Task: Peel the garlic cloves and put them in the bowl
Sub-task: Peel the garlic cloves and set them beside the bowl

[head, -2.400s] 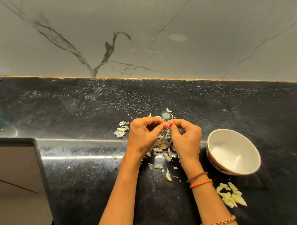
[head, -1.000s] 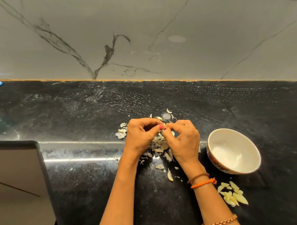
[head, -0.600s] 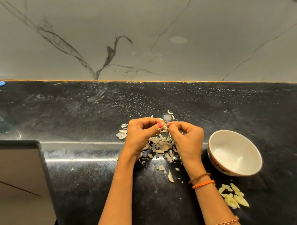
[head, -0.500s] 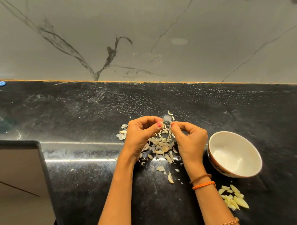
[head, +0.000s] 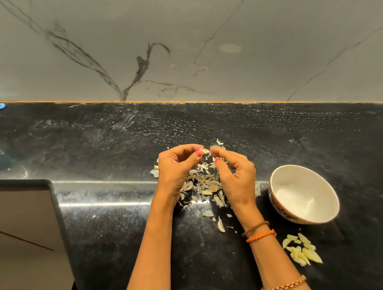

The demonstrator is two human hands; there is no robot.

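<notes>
Head view shows a black counter (head: 98,149); white bowl (head: 303,193) near its front right, holding nothing; left hand (head: 176,167) pinches a garlic clove (head: 205,152) above the peel pile (head: 204,183); right hand (head: 235,173) pinches its skin; peeling underway, stripping comes next.

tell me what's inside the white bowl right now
The bowl looks empty: only its white inner wall and floor show, no cloves. The near inner wall is hidden by the rim. The peeled cloves lie on the counter beside it.
</notes>
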